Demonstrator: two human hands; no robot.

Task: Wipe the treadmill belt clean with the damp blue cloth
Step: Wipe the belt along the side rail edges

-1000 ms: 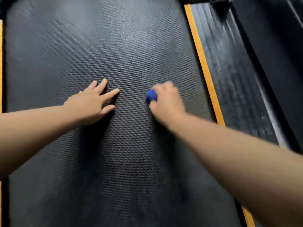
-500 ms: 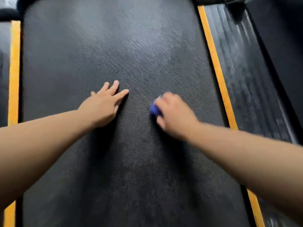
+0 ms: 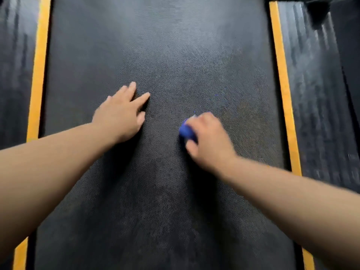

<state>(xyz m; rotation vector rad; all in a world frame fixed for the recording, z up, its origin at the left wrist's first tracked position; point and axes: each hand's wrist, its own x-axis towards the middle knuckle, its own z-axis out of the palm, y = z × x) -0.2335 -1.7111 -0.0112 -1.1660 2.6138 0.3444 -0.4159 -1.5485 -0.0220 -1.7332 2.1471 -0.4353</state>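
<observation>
A big black belt fills most of the view. It is covered in tiny bumpy dots. The person's two bare arms reach out over it. The left hand lies flat on the belt, a bit left of the middle. Its fingers are straight and a little spread, and it holds nothing. The right hand is on the belt too, a bit right of the middle and a little nearer to the person than the left hand. Its fingers are curled round a blue cloth and squeeze it into a small ball. Most of the cloth is hidden under the hand. A blue lump peeks out on the hand's left side, by the thumb, and it looks pressed down on the belt. The right hand and the cloth look blurry. The two hands are apart, with bare belt between them. The left yellow stripe runs along one edge of the belt and the right yellow stripe runs along the other. Outside them are the left side step and the right side step, both dark with ridges.
</observation>
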